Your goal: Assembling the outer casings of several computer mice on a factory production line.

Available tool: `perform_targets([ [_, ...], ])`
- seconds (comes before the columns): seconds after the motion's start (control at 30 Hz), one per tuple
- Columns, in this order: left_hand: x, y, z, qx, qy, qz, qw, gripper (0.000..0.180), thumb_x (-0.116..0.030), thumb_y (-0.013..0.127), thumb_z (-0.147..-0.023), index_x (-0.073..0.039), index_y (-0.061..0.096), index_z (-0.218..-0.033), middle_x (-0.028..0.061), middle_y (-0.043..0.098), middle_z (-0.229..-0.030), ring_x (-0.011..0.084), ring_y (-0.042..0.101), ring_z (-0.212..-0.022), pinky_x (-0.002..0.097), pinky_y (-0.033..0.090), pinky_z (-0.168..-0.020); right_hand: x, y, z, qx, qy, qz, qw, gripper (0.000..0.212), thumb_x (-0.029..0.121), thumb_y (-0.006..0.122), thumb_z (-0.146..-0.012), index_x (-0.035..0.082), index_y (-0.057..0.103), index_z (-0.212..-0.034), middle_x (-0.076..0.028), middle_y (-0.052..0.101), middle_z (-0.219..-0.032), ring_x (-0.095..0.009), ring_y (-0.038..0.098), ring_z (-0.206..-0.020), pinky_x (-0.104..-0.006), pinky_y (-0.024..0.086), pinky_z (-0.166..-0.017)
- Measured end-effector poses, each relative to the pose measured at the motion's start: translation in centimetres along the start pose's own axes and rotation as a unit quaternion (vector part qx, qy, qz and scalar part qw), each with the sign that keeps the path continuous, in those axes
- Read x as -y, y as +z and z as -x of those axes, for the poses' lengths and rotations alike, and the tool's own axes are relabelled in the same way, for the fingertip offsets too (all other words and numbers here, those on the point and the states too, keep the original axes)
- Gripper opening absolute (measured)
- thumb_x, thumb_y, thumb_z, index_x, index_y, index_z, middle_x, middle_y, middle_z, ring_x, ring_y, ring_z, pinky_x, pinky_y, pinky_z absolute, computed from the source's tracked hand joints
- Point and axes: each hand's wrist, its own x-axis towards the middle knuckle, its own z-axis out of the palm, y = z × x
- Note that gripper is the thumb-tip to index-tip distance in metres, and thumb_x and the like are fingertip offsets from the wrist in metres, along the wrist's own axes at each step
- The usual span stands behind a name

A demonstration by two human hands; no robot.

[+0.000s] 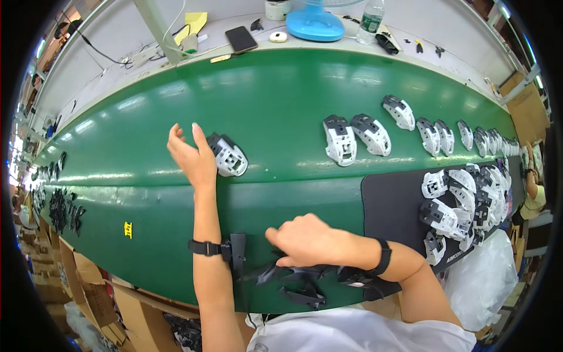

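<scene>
My left hand (193,157) is raised over the green work surface, its fingers stretched and apart, holding nothing. Right beside it lies a white and black mouse shell (232,158), its cut-outs facing up. Nearer to me, my right hand (308,239) is closed, with its fingers curled down and the thumb low. Whatever it may grip is hidden beneath it. Just below that hand, several thin, curved black plastic parts (304,293) lie in a loose pile at the near edge. Both wrists wear black straps, the left one carrying a small black device (237,249).
More mouse shells (340,141) stretch in a row to the far right. Others are heaped on a black mat (387,217). Black parts (58,208) and a yellow piece (128,230) lie at left. Behind are a phone (241,39), blue fan base (315,24) and bottle (370,22).
</scene>
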Motion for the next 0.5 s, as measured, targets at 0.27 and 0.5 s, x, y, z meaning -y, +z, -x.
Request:
perform_targets([
  [0.27, -6.9, -1.2, 0.8, 0.205, 0.072, 0.127, 0.968, 0.021, -0.008, 0.056, -0.083, -0.001, 0.053, -0.102, 0.0107, 0.058, -0.090, 0.0220, 0.057, -0.086, 0.0328, 0.044, -0.071, -2.4, -2.5, 0.8, -0.117, 0.017, -0.008, 0.993, 0.016, 0.017, 0.058, -0.078, 0.005, 0.056, -0.088, -0.017, 0.062, -0.067, -0.038, 0.062, -0.065, -0.0471, 0.049, -0.059],
  [0.5, -8.3, -0.3, 3.6, 0.358, 0.104, 0.075, 0.925, 0.024, -0.022, 0.060, -0.080, -0.005, 0.059, -0.098, 0.0160, 0.064, -0.084, 0.0306, 0.064, -0.079, 0.0390, 0.050, -0.070, -1.2, -5.4, 5.0, -0.258, 0.056, 0.057, 0.963, 0.011, 0.011, 0.052, -0.076, 0.006, 0.053, -0.087, -0.017, 0.060, -0.067, -0.038, 0.061, -0.062, -0.0477, 0.050, -0.055],
])
